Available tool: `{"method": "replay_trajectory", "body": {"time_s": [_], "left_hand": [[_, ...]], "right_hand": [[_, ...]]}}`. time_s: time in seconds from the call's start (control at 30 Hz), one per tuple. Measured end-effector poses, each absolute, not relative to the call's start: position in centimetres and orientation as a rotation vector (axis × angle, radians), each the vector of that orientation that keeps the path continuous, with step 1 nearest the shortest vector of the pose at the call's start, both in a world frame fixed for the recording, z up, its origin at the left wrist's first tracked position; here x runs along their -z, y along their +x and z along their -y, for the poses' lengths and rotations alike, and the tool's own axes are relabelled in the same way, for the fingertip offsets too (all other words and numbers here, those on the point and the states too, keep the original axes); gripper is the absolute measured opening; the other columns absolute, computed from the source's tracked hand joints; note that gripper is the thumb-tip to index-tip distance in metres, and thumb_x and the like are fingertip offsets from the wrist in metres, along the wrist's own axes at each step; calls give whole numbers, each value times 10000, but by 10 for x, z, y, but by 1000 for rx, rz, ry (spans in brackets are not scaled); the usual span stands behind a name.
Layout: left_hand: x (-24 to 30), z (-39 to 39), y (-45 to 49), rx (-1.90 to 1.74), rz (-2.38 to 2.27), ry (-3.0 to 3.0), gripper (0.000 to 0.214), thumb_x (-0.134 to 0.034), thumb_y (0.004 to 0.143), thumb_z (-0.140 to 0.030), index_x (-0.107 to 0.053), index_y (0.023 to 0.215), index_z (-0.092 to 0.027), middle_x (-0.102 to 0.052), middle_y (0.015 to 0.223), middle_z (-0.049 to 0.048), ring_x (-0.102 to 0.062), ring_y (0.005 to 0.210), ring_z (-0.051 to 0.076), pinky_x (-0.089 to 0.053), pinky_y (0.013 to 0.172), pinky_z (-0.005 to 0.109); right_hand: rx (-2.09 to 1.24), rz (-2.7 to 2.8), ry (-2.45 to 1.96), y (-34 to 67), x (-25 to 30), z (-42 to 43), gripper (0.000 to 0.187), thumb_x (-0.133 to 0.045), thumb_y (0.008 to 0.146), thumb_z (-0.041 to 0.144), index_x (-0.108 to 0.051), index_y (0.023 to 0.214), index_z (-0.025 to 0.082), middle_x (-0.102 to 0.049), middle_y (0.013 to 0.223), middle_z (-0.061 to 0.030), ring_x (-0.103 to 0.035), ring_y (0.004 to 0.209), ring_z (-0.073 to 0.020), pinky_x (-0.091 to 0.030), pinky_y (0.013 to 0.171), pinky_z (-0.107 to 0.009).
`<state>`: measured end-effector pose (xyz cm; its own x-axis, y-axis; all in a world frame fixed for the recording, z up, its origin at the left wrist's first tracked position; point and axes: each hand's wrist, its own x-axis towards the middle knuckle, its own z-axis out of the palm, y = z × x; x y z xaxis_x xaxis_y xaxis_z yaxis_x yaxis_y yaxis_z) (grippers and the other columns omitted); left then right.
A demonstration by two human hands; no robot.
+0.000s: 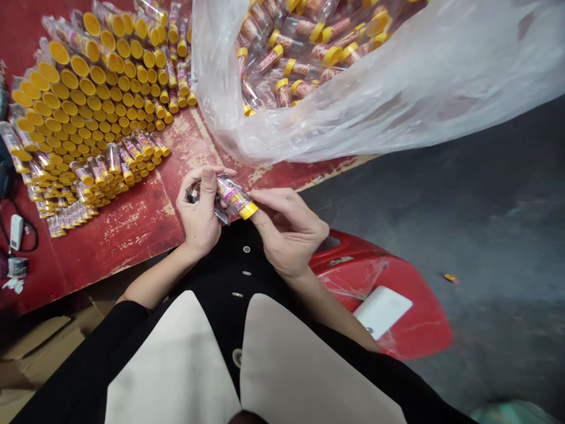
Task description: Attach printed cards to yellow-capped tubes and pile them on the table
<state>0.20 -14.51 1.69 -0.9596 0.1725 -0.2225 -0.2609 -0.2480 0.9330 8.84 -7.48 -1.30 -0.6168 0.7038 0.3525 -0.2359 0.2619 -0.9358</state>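
at the far left of the red table [132,229], a stack [92,100] of yellow-capped tubes is laid in rows, caps turned toward the camera. at the table's near edge, just above the lap, one tube [233,197] is held between both hands. the left hand [200,215] is closed round its clear end, thumb laid on top. something else clear seems to be kept in the same grip, but what it is cannot be told. the tube's long axis is set slantwise, from upper left down to lower right, and its yellow cap [248,210] is pointed lower right, away from the left hand. there the right hand [289,232] is found, thumb and forefinger pinched on the cap end and the other fingers curled under. to the upper right, a plastic bag [397,100] full of like tubes is spread open on the table. at the right, a red stool [410,330] is seen.
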Motion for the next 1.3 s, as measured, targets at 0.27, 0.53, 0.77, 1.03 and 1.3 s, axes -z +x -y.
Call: {"method": "replay_trajectory", "body": {"time_s": [0.27, 0.53, 0.77, 1.03, 1.3], "left_hand": [[-10, 151, 0, -2302, -1638, 178, 334, -764, 796, -524, -689, 922, -224, -727, 853, -21, -496, 483, 22, -407, 507, 175], [-12, 151, -1, -2280, -1603, 150, 296, -805, 782, -443, -654, 851, -197, -721, 821, -21, -476, 457, 14, -399, 478, 171], [-14, 146, 2, -2188, -1539, -61, 360, -837, 737, -451, -639, 887, -191, -696, 764, -33, -443, 437, 6, -378, 460, 166], [-7, 149, 12, -2225, -1536, 84, 327, -846, 745, -394, -625, 913, -221, -666, 742, -53, -466, 447, 18, -397, 460, 170], [0, 161, -14, -2207, -1868, 96, 351, -812, 749, -500, -656, 889, -218, -653, 758, -31, -469, 487, 31, -387, 471, 187]], "right_hand": [[-1256, 1805, -359, 85, 11, 66, 222, -702, 858, 113, -774, 1001, 267, -694, 862, -9, -674, 785, -119, -566, 678, -274], [-930, 1804, -290, 87, 16, 65, 361, -708, 834, 58, -757, 1076, 320, -723, 817, 12, -690, 714, -118, -575, 642, -267], [-1109, 1881, -199, 88, 6, 64, 336, -697, 855, 88, -748, 1127, 277, -764, 976, -34, -735, 870, -167, -611, 745, -312], [-1089, 1817, -391, 89, 24, 67, 168, -700, 868, 146, -750, 973, 267, -707, 781, 4, -657, 710, -138, -548, 652, -305], [-1142, 1745, -352, 102, 15, 68, 151, -718, 824, 100, -702, 866, 244, -664, 749, 19, -646, 677, -121, -577, 593, -288]]}}
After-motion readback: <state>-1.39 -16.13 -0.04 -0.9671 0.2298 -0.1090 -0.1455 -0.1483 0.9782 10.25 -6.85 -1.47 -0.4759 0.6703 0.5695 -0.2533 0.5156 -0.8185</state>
